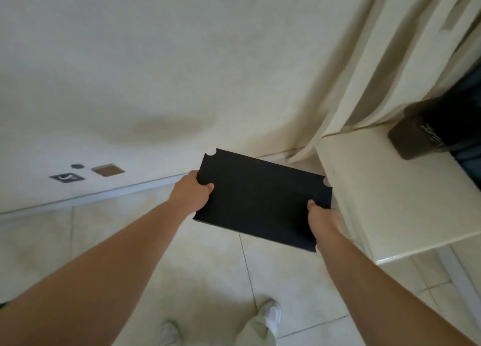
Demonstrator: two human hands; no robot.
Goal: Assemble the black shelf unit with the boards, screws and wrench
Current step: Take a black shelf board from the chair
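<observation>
Near the middle of the frame, the left hand [192, 194] and right hand [322, 218] each grip one end of the black board [260, 199], above the floor [208, 267]. Best keep it flat and hold tight.

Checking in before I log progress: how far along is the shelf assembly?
Nothing looks joined yet. In hand: one black board, gripped by the left hand and right hand above the tiled floor. No screws, wrench or other boards are visible, so all fastening remains.
</observation>
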